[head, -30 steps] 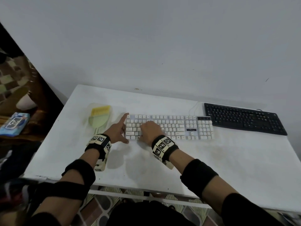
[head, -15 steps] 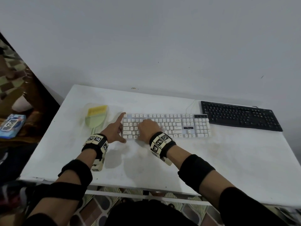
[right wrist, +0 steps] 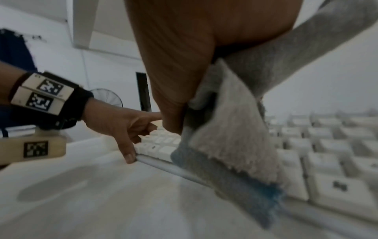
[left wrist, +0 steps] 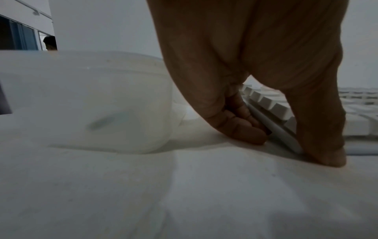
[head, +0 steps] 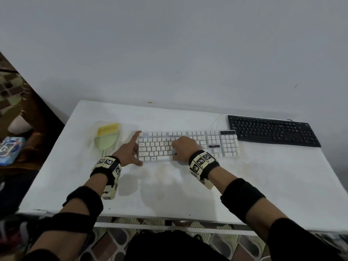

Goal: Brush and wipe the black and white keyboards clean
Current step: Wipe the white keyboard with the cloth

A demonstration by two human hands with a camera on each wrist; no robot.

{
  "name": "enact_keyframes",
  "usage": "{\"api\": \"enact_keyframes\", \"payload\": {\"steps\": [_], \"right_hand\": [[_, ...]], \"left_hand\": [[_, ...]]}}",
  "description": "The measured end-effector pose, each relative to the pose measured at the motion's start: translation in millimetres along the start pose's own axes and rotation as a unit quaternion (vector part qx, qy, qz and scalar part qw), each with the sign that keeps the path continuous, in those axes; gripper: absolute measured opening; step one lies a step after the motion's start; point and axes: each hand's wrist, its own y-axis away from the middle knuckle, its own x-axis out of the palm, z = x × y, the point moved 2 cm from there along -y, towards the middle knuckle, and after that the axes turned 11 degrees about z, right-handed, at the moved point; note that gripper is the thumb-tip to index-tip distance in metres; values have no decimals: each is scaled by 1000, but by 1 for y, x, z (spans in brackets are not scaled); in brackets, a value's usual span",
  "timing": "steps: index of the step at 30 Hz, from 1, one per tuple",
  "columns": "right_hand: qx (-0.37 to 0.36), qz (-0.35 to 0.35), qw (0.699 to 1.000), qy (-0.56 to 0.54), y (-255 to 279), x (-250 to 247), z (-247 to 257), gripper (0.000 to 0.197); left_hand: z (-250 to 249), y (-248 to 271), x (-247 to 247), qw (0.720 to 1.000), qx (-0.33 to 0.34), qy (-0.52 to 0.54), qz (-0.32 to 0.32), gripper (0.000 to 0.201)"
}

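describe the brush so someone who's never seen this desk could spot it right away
On the white table, look left of the white keyboard, just beyond the left hand. The brush lies flat there, pale green with yellow bristles pointing toward the wall: the only coloured thing on the tabletop.

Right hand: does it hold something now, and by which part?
Yes. The right hand grips a grey cloth, bunched in its middle under the palm; a loose end hangs over the white keyboard.

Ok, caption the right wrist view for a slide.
Right hand wipes white keyboard with grey cloth; left hand steadies its corner.
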Motion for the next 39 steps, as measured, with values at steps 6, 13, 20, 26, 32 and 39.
{"api": "enact_keyframes", "payload": {"steps": [6,13,20,26,32,39], "right_hand": [[-14,-4,1000,-27,4,9,8,11],[47,-3,998,-37,17,5,-25,17],[49,-17,996,-72,20,19,-31,16],[122,-7,990,-69,28,14,-54,26],[70,-39,992,-95,25,18,-48,17],[193,-9,980,-54,36,11,-81,22]], "left_hand": [[-2,0,1,1000,1,1,-4,143],[-1,1,0,1000,0,5,1,143],[-4,2,1,1000,3,9,-2,142],[-3,3,1,1000,1,14,-3,141],[-2,1,1,1000,1,16,-4,142],[-1,1,1,1000,-1,12,-9,142]]}}
